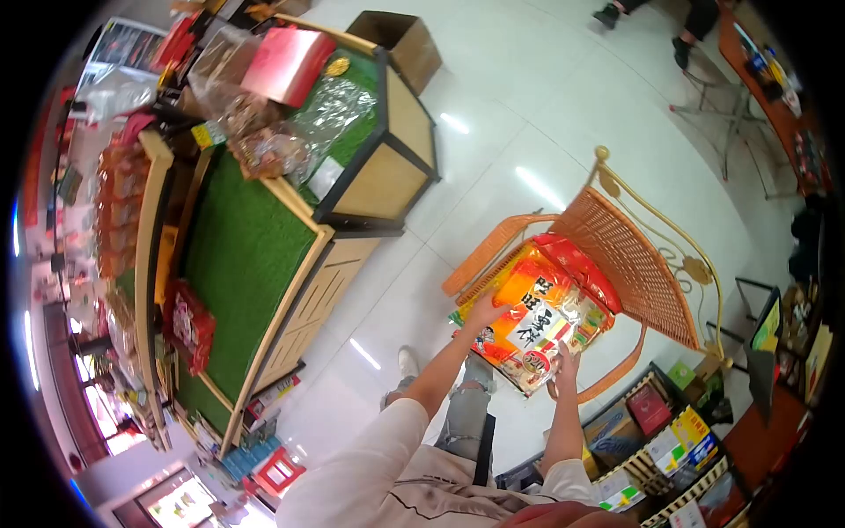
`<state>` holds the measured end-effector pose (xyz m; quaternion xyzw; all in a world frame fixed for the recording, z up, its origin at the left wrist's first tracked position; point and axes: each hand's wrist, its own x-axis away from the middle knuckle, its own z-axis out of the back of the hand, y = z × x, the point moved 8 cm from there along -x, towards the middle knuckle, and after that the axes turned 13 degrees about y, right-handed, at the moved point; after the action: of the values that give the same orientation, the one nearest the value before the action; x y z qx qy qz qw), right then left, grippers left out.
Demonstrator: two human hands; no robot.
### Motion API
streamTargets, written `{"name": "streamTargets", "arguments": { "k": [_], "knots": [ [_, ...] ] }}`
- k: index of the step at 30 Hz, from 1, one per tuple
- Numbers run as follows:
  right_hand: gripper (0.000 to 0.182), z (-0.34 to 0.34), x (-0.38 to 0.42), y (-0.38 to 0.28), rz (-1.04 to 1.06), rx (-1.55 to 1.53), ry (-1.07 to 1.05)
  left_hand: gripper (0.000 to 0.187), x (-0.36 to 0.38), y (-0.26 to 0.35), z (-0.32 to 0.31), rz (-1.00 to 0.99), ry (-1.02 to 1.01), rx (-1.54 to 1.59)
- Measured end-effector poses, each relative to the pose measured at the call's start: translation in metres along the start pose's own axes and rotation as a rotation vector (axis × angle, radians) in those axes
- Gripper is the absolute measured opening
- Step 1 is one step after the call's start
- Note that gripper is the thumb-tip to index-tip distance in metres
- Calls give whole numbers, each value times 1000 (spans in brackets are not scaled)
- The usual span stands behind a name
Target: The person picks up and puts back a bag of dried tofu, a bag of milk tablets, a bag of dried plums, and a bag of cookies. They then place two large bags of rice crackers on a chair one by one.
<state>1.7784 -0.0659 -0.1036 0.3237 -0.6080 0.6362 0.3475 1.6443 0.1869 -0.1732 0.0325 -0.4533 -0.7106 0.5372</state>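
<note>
A large orange snack bag [519, 299] with big black characters, a "520" label and a clear part lies on the seat of a wicker armchair [635, 257]. My left hand [486, 310] grips its left edge, thumb on top. At the near right edge, my right hand [566, 363] holds the same bag, its fingers partly hidden beneath. Beyond it, against the chair back, is a red package [576, 268]. More yellow packaging shows under the bag's left side.
To the left stands a wooden display stand [295, 304] with green turf, carrying a red-and-white box [289, 66] and clear plastic wrap. Boxed goods fill a rack [647, 431] at lower right. A cardboard box [396, 46] and another person's legs [691, 26] are farther off.
</note>
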Motion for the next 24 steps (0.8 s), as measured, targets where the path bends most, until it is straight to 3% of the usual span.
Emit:
{"name": "streamTargets", "arguments": {
  "k": [4,8,12,16,20,24],
  "knots": [
    [60,31,-13,32,-4,15,-31,75,32,15,30,69,10,-139],
    [64,70,13,45,12,13,90,72,79,18,56,-47,68,-3],
    [64,69,62,32,-28,143,-93,70,135,38,115,69,74,-6],
    [50,33,104,19,38,153,-187,69,173,44,174,124,135,29],
    [58,-28,192,-3,3,238,-353,65,193,22,221,14,330,218],
    [51,-76,201,6,160,313,-470,59,221,3,296,-24,476,521]
  ]
}}
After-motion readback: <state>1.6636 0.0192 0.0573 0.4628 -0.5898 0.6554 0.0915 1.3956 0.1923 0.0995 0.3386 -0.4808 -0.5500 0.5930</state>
